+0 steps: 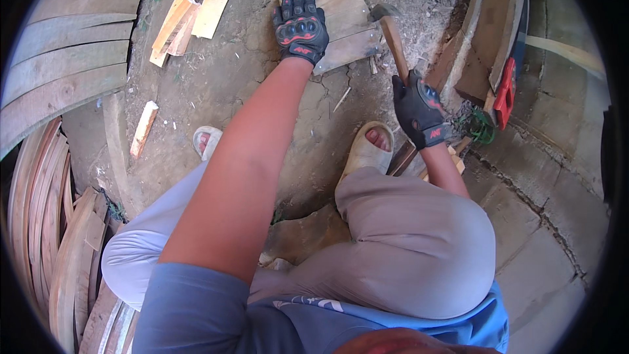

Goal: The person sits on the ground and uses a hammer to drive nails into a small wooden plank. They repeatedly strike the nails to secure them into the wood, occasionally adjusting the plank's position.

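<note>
My left hand (301,26), in a black and red padded glove, lies flat with its fingers stretched out over the left edge of a wooden panel (350,13). The panel, of several short boards side by side, rests on the ground. In my right hand (419,110), gloved alike, is the wooden handle of a hammer (394,42). Its dark metal head is at the panel's right edge; whether it touches the wood I cannot tell.
Loose wood offcuts (217,0) lie to the left, with a small block (144,129) nearer me. Curved planks (42,203) are stacked at the lower left. A red-handled saw (504,95) stands by timber at the right. My sandalled feet (368,147) are below the panel.
</note>
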`<action>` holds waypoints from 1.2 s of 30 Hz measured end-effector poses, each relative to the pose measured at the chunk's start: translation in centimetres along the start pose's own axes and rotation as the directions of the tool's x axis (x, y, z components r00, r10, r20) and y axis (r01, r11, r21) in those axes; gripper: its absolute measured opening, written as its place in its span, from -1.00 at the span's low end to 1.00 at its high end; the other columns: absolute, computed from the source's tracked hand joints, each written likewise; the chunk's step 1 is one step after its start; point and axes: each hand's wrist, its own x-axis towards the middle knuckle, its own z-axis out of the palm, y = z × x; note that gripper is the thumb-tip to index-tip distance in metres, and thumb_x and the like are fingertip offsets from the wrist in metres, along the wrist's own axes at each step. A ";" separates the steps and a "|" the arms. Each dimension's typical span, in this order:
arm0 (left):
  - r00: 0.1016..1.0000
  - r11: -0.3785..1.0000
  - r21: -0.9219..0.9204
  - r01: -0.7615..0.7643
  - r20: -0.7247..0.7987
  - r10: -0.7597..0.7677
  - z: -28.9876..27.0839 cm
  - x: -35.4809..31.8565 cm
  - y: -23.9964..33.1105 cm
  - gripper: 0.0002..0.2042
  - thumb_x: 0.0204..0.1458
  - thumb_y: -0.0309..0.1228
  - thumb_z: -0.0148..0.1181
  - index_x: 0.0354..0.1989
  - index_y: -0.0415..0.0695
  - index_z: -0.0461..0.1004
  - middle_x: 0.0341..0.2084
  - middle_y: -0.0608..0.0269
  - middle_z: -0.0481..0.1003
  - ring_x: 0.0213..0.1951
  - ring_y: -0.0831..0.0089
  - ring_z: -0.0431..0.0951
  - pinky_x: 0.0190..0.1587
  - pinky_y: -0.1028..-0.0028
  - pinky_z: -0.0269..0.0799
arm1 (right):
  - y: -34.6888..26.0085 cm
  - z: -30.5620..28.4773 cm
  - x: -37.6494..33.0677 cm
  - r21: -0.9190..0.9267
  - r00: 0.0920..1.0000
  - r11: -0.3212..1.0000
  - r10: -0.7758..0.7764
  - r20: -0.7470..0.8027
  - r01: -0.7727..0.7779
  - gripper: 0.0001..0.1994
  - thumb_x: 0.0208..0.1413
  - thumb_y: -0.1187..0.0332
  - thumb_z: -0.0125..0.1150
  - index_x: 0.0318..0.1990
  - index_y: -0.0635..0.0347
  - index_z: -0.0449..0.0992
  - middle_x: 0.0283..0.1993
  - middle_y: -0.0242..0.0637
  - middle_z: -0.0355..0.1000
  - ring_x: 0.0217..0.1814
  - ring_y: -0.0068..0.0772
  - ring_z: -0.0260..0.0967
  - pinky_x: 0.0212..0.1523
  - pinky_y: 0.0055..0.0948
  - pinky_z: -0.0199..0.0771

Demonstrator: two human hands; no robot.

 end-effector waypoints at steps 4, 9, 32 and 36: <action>0.998 0.998 0.047 0.032 0.060 -0.035 -0.7 -0.5 -1.0 -0.41 0.43 -0.13 -0.09 0.61 0.04 0.17 0.61 0.17 0.11 0.61 0.07 0.07 0.58 -0.06 0.01 | -0.4 -4.5 0.2 0.210 0.956 0.933 0.287 0.059 -0.293 -0.76 0.42 0.17 0.23 -0.10 0.17 0.44 -0.43 0.03 0.53 -0.38 0.21 0.58 -0.36 0.06 0.52; 0.999 0.998 0.050 0.040 0.033 -0.042 -0.5 -1.1 -2.2 -0.40 0.43 -0.12 -0.11 0.61 0.05 0.16 0.63 0.17 0.09 0.62 0.07 0.05 0.58 -0.06 0.02 | -1.5 -6.7 2.4 0.470 0.912 0.883 0.211 -0.351 -0.024 -0.80 0.41 0.24 0.22 -0.11 0.17 0.43 -0.47 -0.06 0.49 -0.46 0.12 0.55 -0.47 -0.02 0.46; 0.994 0.994 0.060 0.087 0.059 -0.090 -1.4 -0.4 -1.8 -0.39 0.44 -0.11 -0.12 0.62 0.02 0.14 0.63 0.18 0.08 0.63 0.04 0.02 0.54 -0.03 0.11 | -2.1 -7.7 1.6 0.440 0.974 0.886 0.206 -0.091 -0.146 -0.73 0.44 0.14 0.21 -0.10 0.19 0.48 -0.47 -0.01 0.55 -0.46 0.18 0.57 -0.45 0.04 0.48; 0.993 0.996 -0.003 0.093 0.068 -0.093 -0.8 -0.9 -0.8 -0.40 0.44 -0.10 -0.12 0.63 0.05 0.13 0.64 0.19 0.07 0.64 0.07 0.01 0.54 -0.05 0.11 | -0.2 -4.7 1.1 0.508 0.930 0.861 0.157 -0.333 0.037 -0.72 0.44 0.14 0.19 -0.10 0.21 0.50 -0.47 -0.02 0.54 -0.45 0.13 0.58 -0.45 0.03 0.49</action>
